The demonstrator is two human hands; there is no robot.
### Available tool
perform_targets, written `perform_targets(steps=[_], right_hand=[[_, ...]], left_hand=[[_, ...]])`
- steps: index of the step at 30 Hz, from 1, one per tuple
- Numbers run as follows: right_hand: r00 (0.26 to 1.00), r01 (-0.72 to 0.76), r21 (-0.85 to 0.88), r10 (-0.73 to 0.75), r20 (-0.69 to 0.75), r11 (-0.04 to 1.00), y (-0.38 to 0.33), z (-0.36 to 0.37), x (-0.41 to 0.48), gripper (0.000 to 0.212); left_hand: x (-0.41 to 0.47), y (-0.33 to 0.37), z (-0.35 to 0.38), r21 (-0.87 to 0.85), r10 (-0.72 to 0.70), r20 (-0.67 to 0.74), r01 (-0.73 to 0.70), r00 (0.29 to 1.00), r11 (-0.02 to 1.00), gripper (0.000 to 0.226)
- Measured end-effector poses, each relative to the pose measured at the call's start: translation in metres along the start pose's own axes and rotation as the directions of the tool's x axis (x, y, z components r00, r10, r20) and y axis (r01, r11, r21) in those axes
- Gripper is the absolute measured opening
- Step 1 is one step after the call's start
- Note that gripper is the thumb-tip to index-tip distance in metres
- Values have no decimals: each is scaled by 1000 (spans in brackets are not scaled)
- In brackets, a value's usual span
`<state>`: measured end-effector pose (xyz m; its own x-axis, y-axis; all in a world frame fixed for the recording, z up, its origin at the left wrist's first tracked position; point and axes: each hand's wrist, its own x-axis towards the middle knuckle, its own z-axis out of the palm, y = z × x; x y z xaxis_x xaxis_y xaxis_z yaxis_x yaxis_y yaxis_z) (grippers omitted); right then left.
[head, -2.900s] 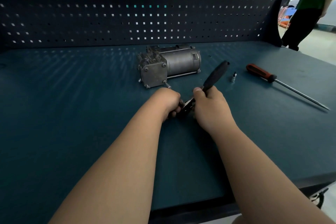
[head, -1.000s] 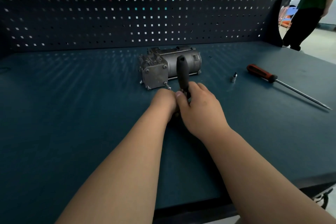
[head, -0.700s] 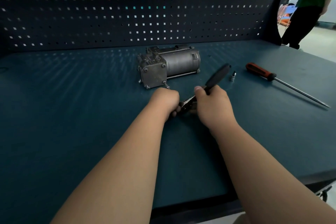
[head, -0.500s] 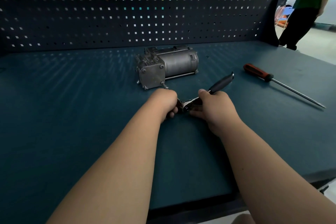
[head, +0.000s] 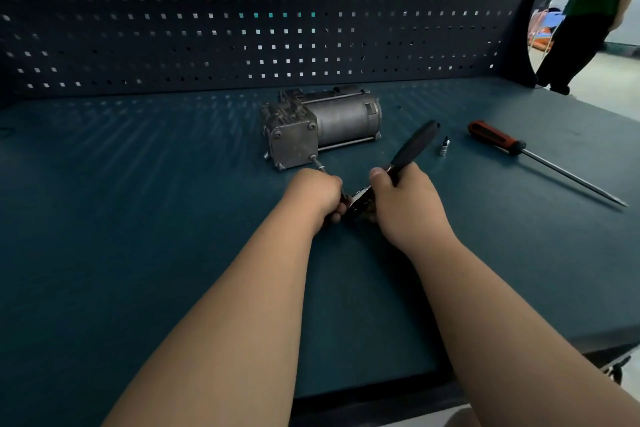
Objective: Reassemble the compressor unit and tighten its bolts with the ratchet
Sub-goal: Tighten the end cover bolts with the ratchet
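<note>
The grey compressor unit point(head: 322, 126) lies on its side on the dark teal bench, square end plate toward me. A long bolt point(head: 317, 163) sticks out of the plate's lower right corner toward my hands. My left hand point(head: 317, 196) is curled round the ratchet's extension at the head, which it hides. My right hand point(head: 403, 203) grips the ratchet point(head: 414, 146) by its black handle, which points up and to the right. The shiny ratchet head point(head: 360, 199) shows between the two hands.
A small loose socket point(head: 444, 146) stands right of the ratchet handle. A red-handled screwdriver point(head: 540, 158) lies at the right. A dark pegboard point(head: 242, 17) backs the bench. A person stands beyond the bench's far right corner point(head: 588, 10).
The ratchet handle has swung back and forth: upright over the compressor 1.0 s ago, down to the right by 0.5 s ago, now raised a little again. My left hand stays at the head.
</note>
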<state>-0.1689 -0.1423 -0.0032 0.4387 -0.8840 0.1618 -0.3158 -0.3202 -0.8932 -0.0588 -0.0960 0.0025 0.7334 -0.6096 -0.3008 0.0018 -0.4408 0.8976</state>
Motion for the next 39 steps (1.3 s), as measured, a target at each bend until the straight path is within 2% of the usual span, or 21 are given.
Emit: perform_targets(steps=[2,4,6,7,10,14,17,19,27,31,35,39], right_hand=[[979,201,-160,-205,-7,966,-6,0,-9,19],[909,407,-299,-415,39,863,-13,4,-17,18],[845,517,-388,-527,90,763,-16,8,-22,20],[837,529,-387,-539,92,755,-16,9,-22,20],[882,463,-287,-468,56,839,-13,9,-19,18],[986,161,-32,-162,-45,986,-5,6,-9,17],[996,-79,201,85,-20,976,-1,4,2,23],[988,-153,261,153,19,953,2,3,5,26],[982,-187,299,178,58,936,3,5,6,27],[986,-164,260,156,51,952,3,4,4,28],[1000,-11,69,13,-21,998,-1,4,-2,20],[984,177,-63,-178,-20,982,-10,3,-14,18]], left_hand=[[-1,0,0,8,19,-2,-19,1000,1000,27],[-2,1,-2,24,54,-5,-54,999,998,26],[-2,0,-4,44,81,-17,-80,997,996,32],[-3,0,-5,48,79,-19,-78,997,996,34],[-4,1,-4,66,57,-16,-56,998,996,31],[-3,1,-3,55,29,-32,-27,999,998,29],[-3,1,-3,28,17,-21,-17,1000,999,32],[-2,1,-3,34,11,-11,-11,1000,999,32],[-4,0,-3,25,35,-6,-35,999,999,33],[-5,0,-2,17,35,-6,-35,999,999,33],[-7,1,-4,23,32,12,-32,999,999,34],[-8,2,-5,28,21,20,-22,1000,999,31]])
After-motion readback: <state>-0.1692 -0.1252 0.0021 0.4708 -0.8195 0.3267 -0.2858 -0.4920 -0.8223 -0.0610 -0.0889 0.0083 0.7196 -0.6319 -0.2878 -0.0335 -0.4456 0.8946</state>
